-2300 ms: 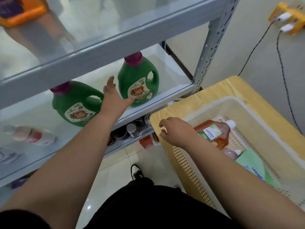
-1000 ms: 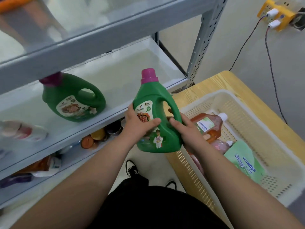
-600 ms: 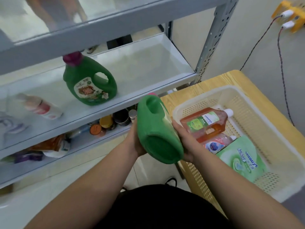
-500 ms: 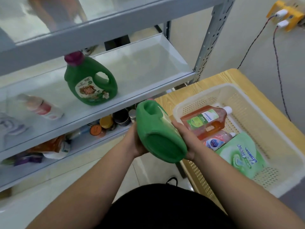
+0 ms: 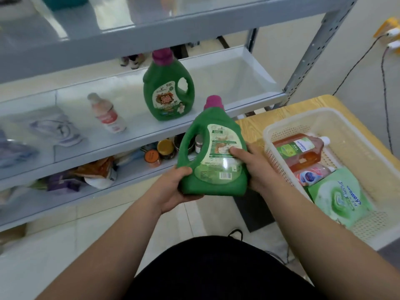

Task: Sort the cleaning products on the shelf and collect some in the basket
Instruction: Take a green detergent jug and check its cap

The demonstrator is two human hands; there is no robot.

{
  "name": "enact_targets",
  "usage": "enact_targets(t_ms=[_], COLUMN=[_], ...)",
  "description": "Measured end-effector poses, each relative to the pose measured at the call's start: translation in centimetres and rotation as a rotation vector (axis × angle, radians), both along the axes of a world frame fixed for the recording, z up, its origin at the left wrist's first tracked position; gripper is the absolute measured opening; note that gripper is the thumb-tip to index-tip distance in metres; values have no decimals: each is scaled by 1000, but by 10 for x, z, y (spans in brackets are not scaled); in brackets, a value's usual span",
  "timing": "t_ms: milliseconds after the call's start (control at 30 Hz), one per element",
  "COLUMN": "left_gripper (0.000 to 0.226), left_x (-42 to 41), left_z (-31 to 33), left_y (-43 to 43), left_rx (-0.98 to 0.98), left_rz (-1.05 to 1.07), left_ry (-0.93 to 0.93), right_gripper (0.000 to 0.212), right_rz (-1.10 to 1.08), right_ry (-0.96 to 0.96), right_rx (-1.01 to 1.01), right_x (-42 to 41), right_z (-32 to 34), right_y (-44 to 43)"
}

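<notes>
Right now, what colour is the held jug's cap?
Magenta cap on the green jug, head view.

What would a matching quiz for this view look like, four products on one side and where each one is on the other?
Column one:
1. back-label green jug
2. front-label green jug
3. orange bottle
4. pink bottle

Column two:
A. lies in the basket
B. stands upright on the shelf
C. gripped by the left hand and the right hand
D. lies on its side on the shelf

Pairs: 1-C, 2-B, 3-A, 4-D
</notes>
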State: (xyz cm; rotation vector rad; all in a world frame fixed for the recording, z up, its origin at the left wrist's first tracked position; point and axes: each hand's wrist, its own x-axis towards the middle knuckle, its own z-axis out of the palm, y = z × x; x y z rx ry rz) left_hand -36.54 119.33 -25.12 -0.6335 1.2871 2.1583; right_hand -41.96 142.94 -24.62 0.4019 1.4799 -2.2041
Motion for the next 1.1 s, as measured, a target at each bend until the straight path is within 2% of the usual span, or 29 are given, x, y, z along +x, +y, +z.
enact_targets(t_ms=[100, 167, 300, 400, 467, 533, 600, 633, 667, 733, 767, 800, 867, 967, 1033, 1100], left_gripper=[54, 60, 51, 47, 43, 33, 33, 45, 66, 107, 114, 112, 89, 62, 57, 48], left_x=[19, 29, 43, 56, 63, 66, 67, 67, 65, 60, 57, 54, 47, 36, 30, 23], left_z=[-9, -10, -14, -13, -15, -8, 1, 4, 6, 10, 11, 12, 12, 8, 3, -1], left_y=[-20, -30, -47, -52, -52, -53, -54, -55, -56, -58, -60, -61, -60, -58, -58, -55], left_rx=[19, 7, -16, 28, -13, -128, -232, -225, -193, -149, -175, -199, -176, -13, 92, 111], left_rz=[30, 71, 113, 53, -6, -74, -121, -130, -136, -174, -187, -178, -104, 103, 167, 170], left_ry=[96, 137, 105, 41, 53, 125, 243, 302, 335, 366, 385, 391, 368, 203, 61, -3], right_gripper=[84, 92, 66, 89, 94, 98, 102, 100, 99, 99, 99, 94, 74, 42, 40, 46], right_rz=[50, 65, 93, 186, 198, 126, 62, 52, 52, 59, 68, 78, 78, 90, 79, 54], right_ry=[117, 150, 162, 96, 79, 44, 35, 35, 35, 55, 77, 94, 142, 188, 86, -22], right_rx=[48, 57, -93, -246, -316, -262, -85, 15, 84, 122, 126, 137, 200, 353, 276, 193], right_x=[18, 29, 51, 70, 82, 88, 90, 90, 91, 91, 89, 85, 75, 53, 43, 34], right_z=[11, 16, 22, 18, 13, 8, 2, -1, -3, -7, -8, -7, -4, 0, 1, 3], right_y=[-17, -30, -57, -80, -95, -106, -114, -117, -119, -117, -113, -109, -98, -79, -67, -58])
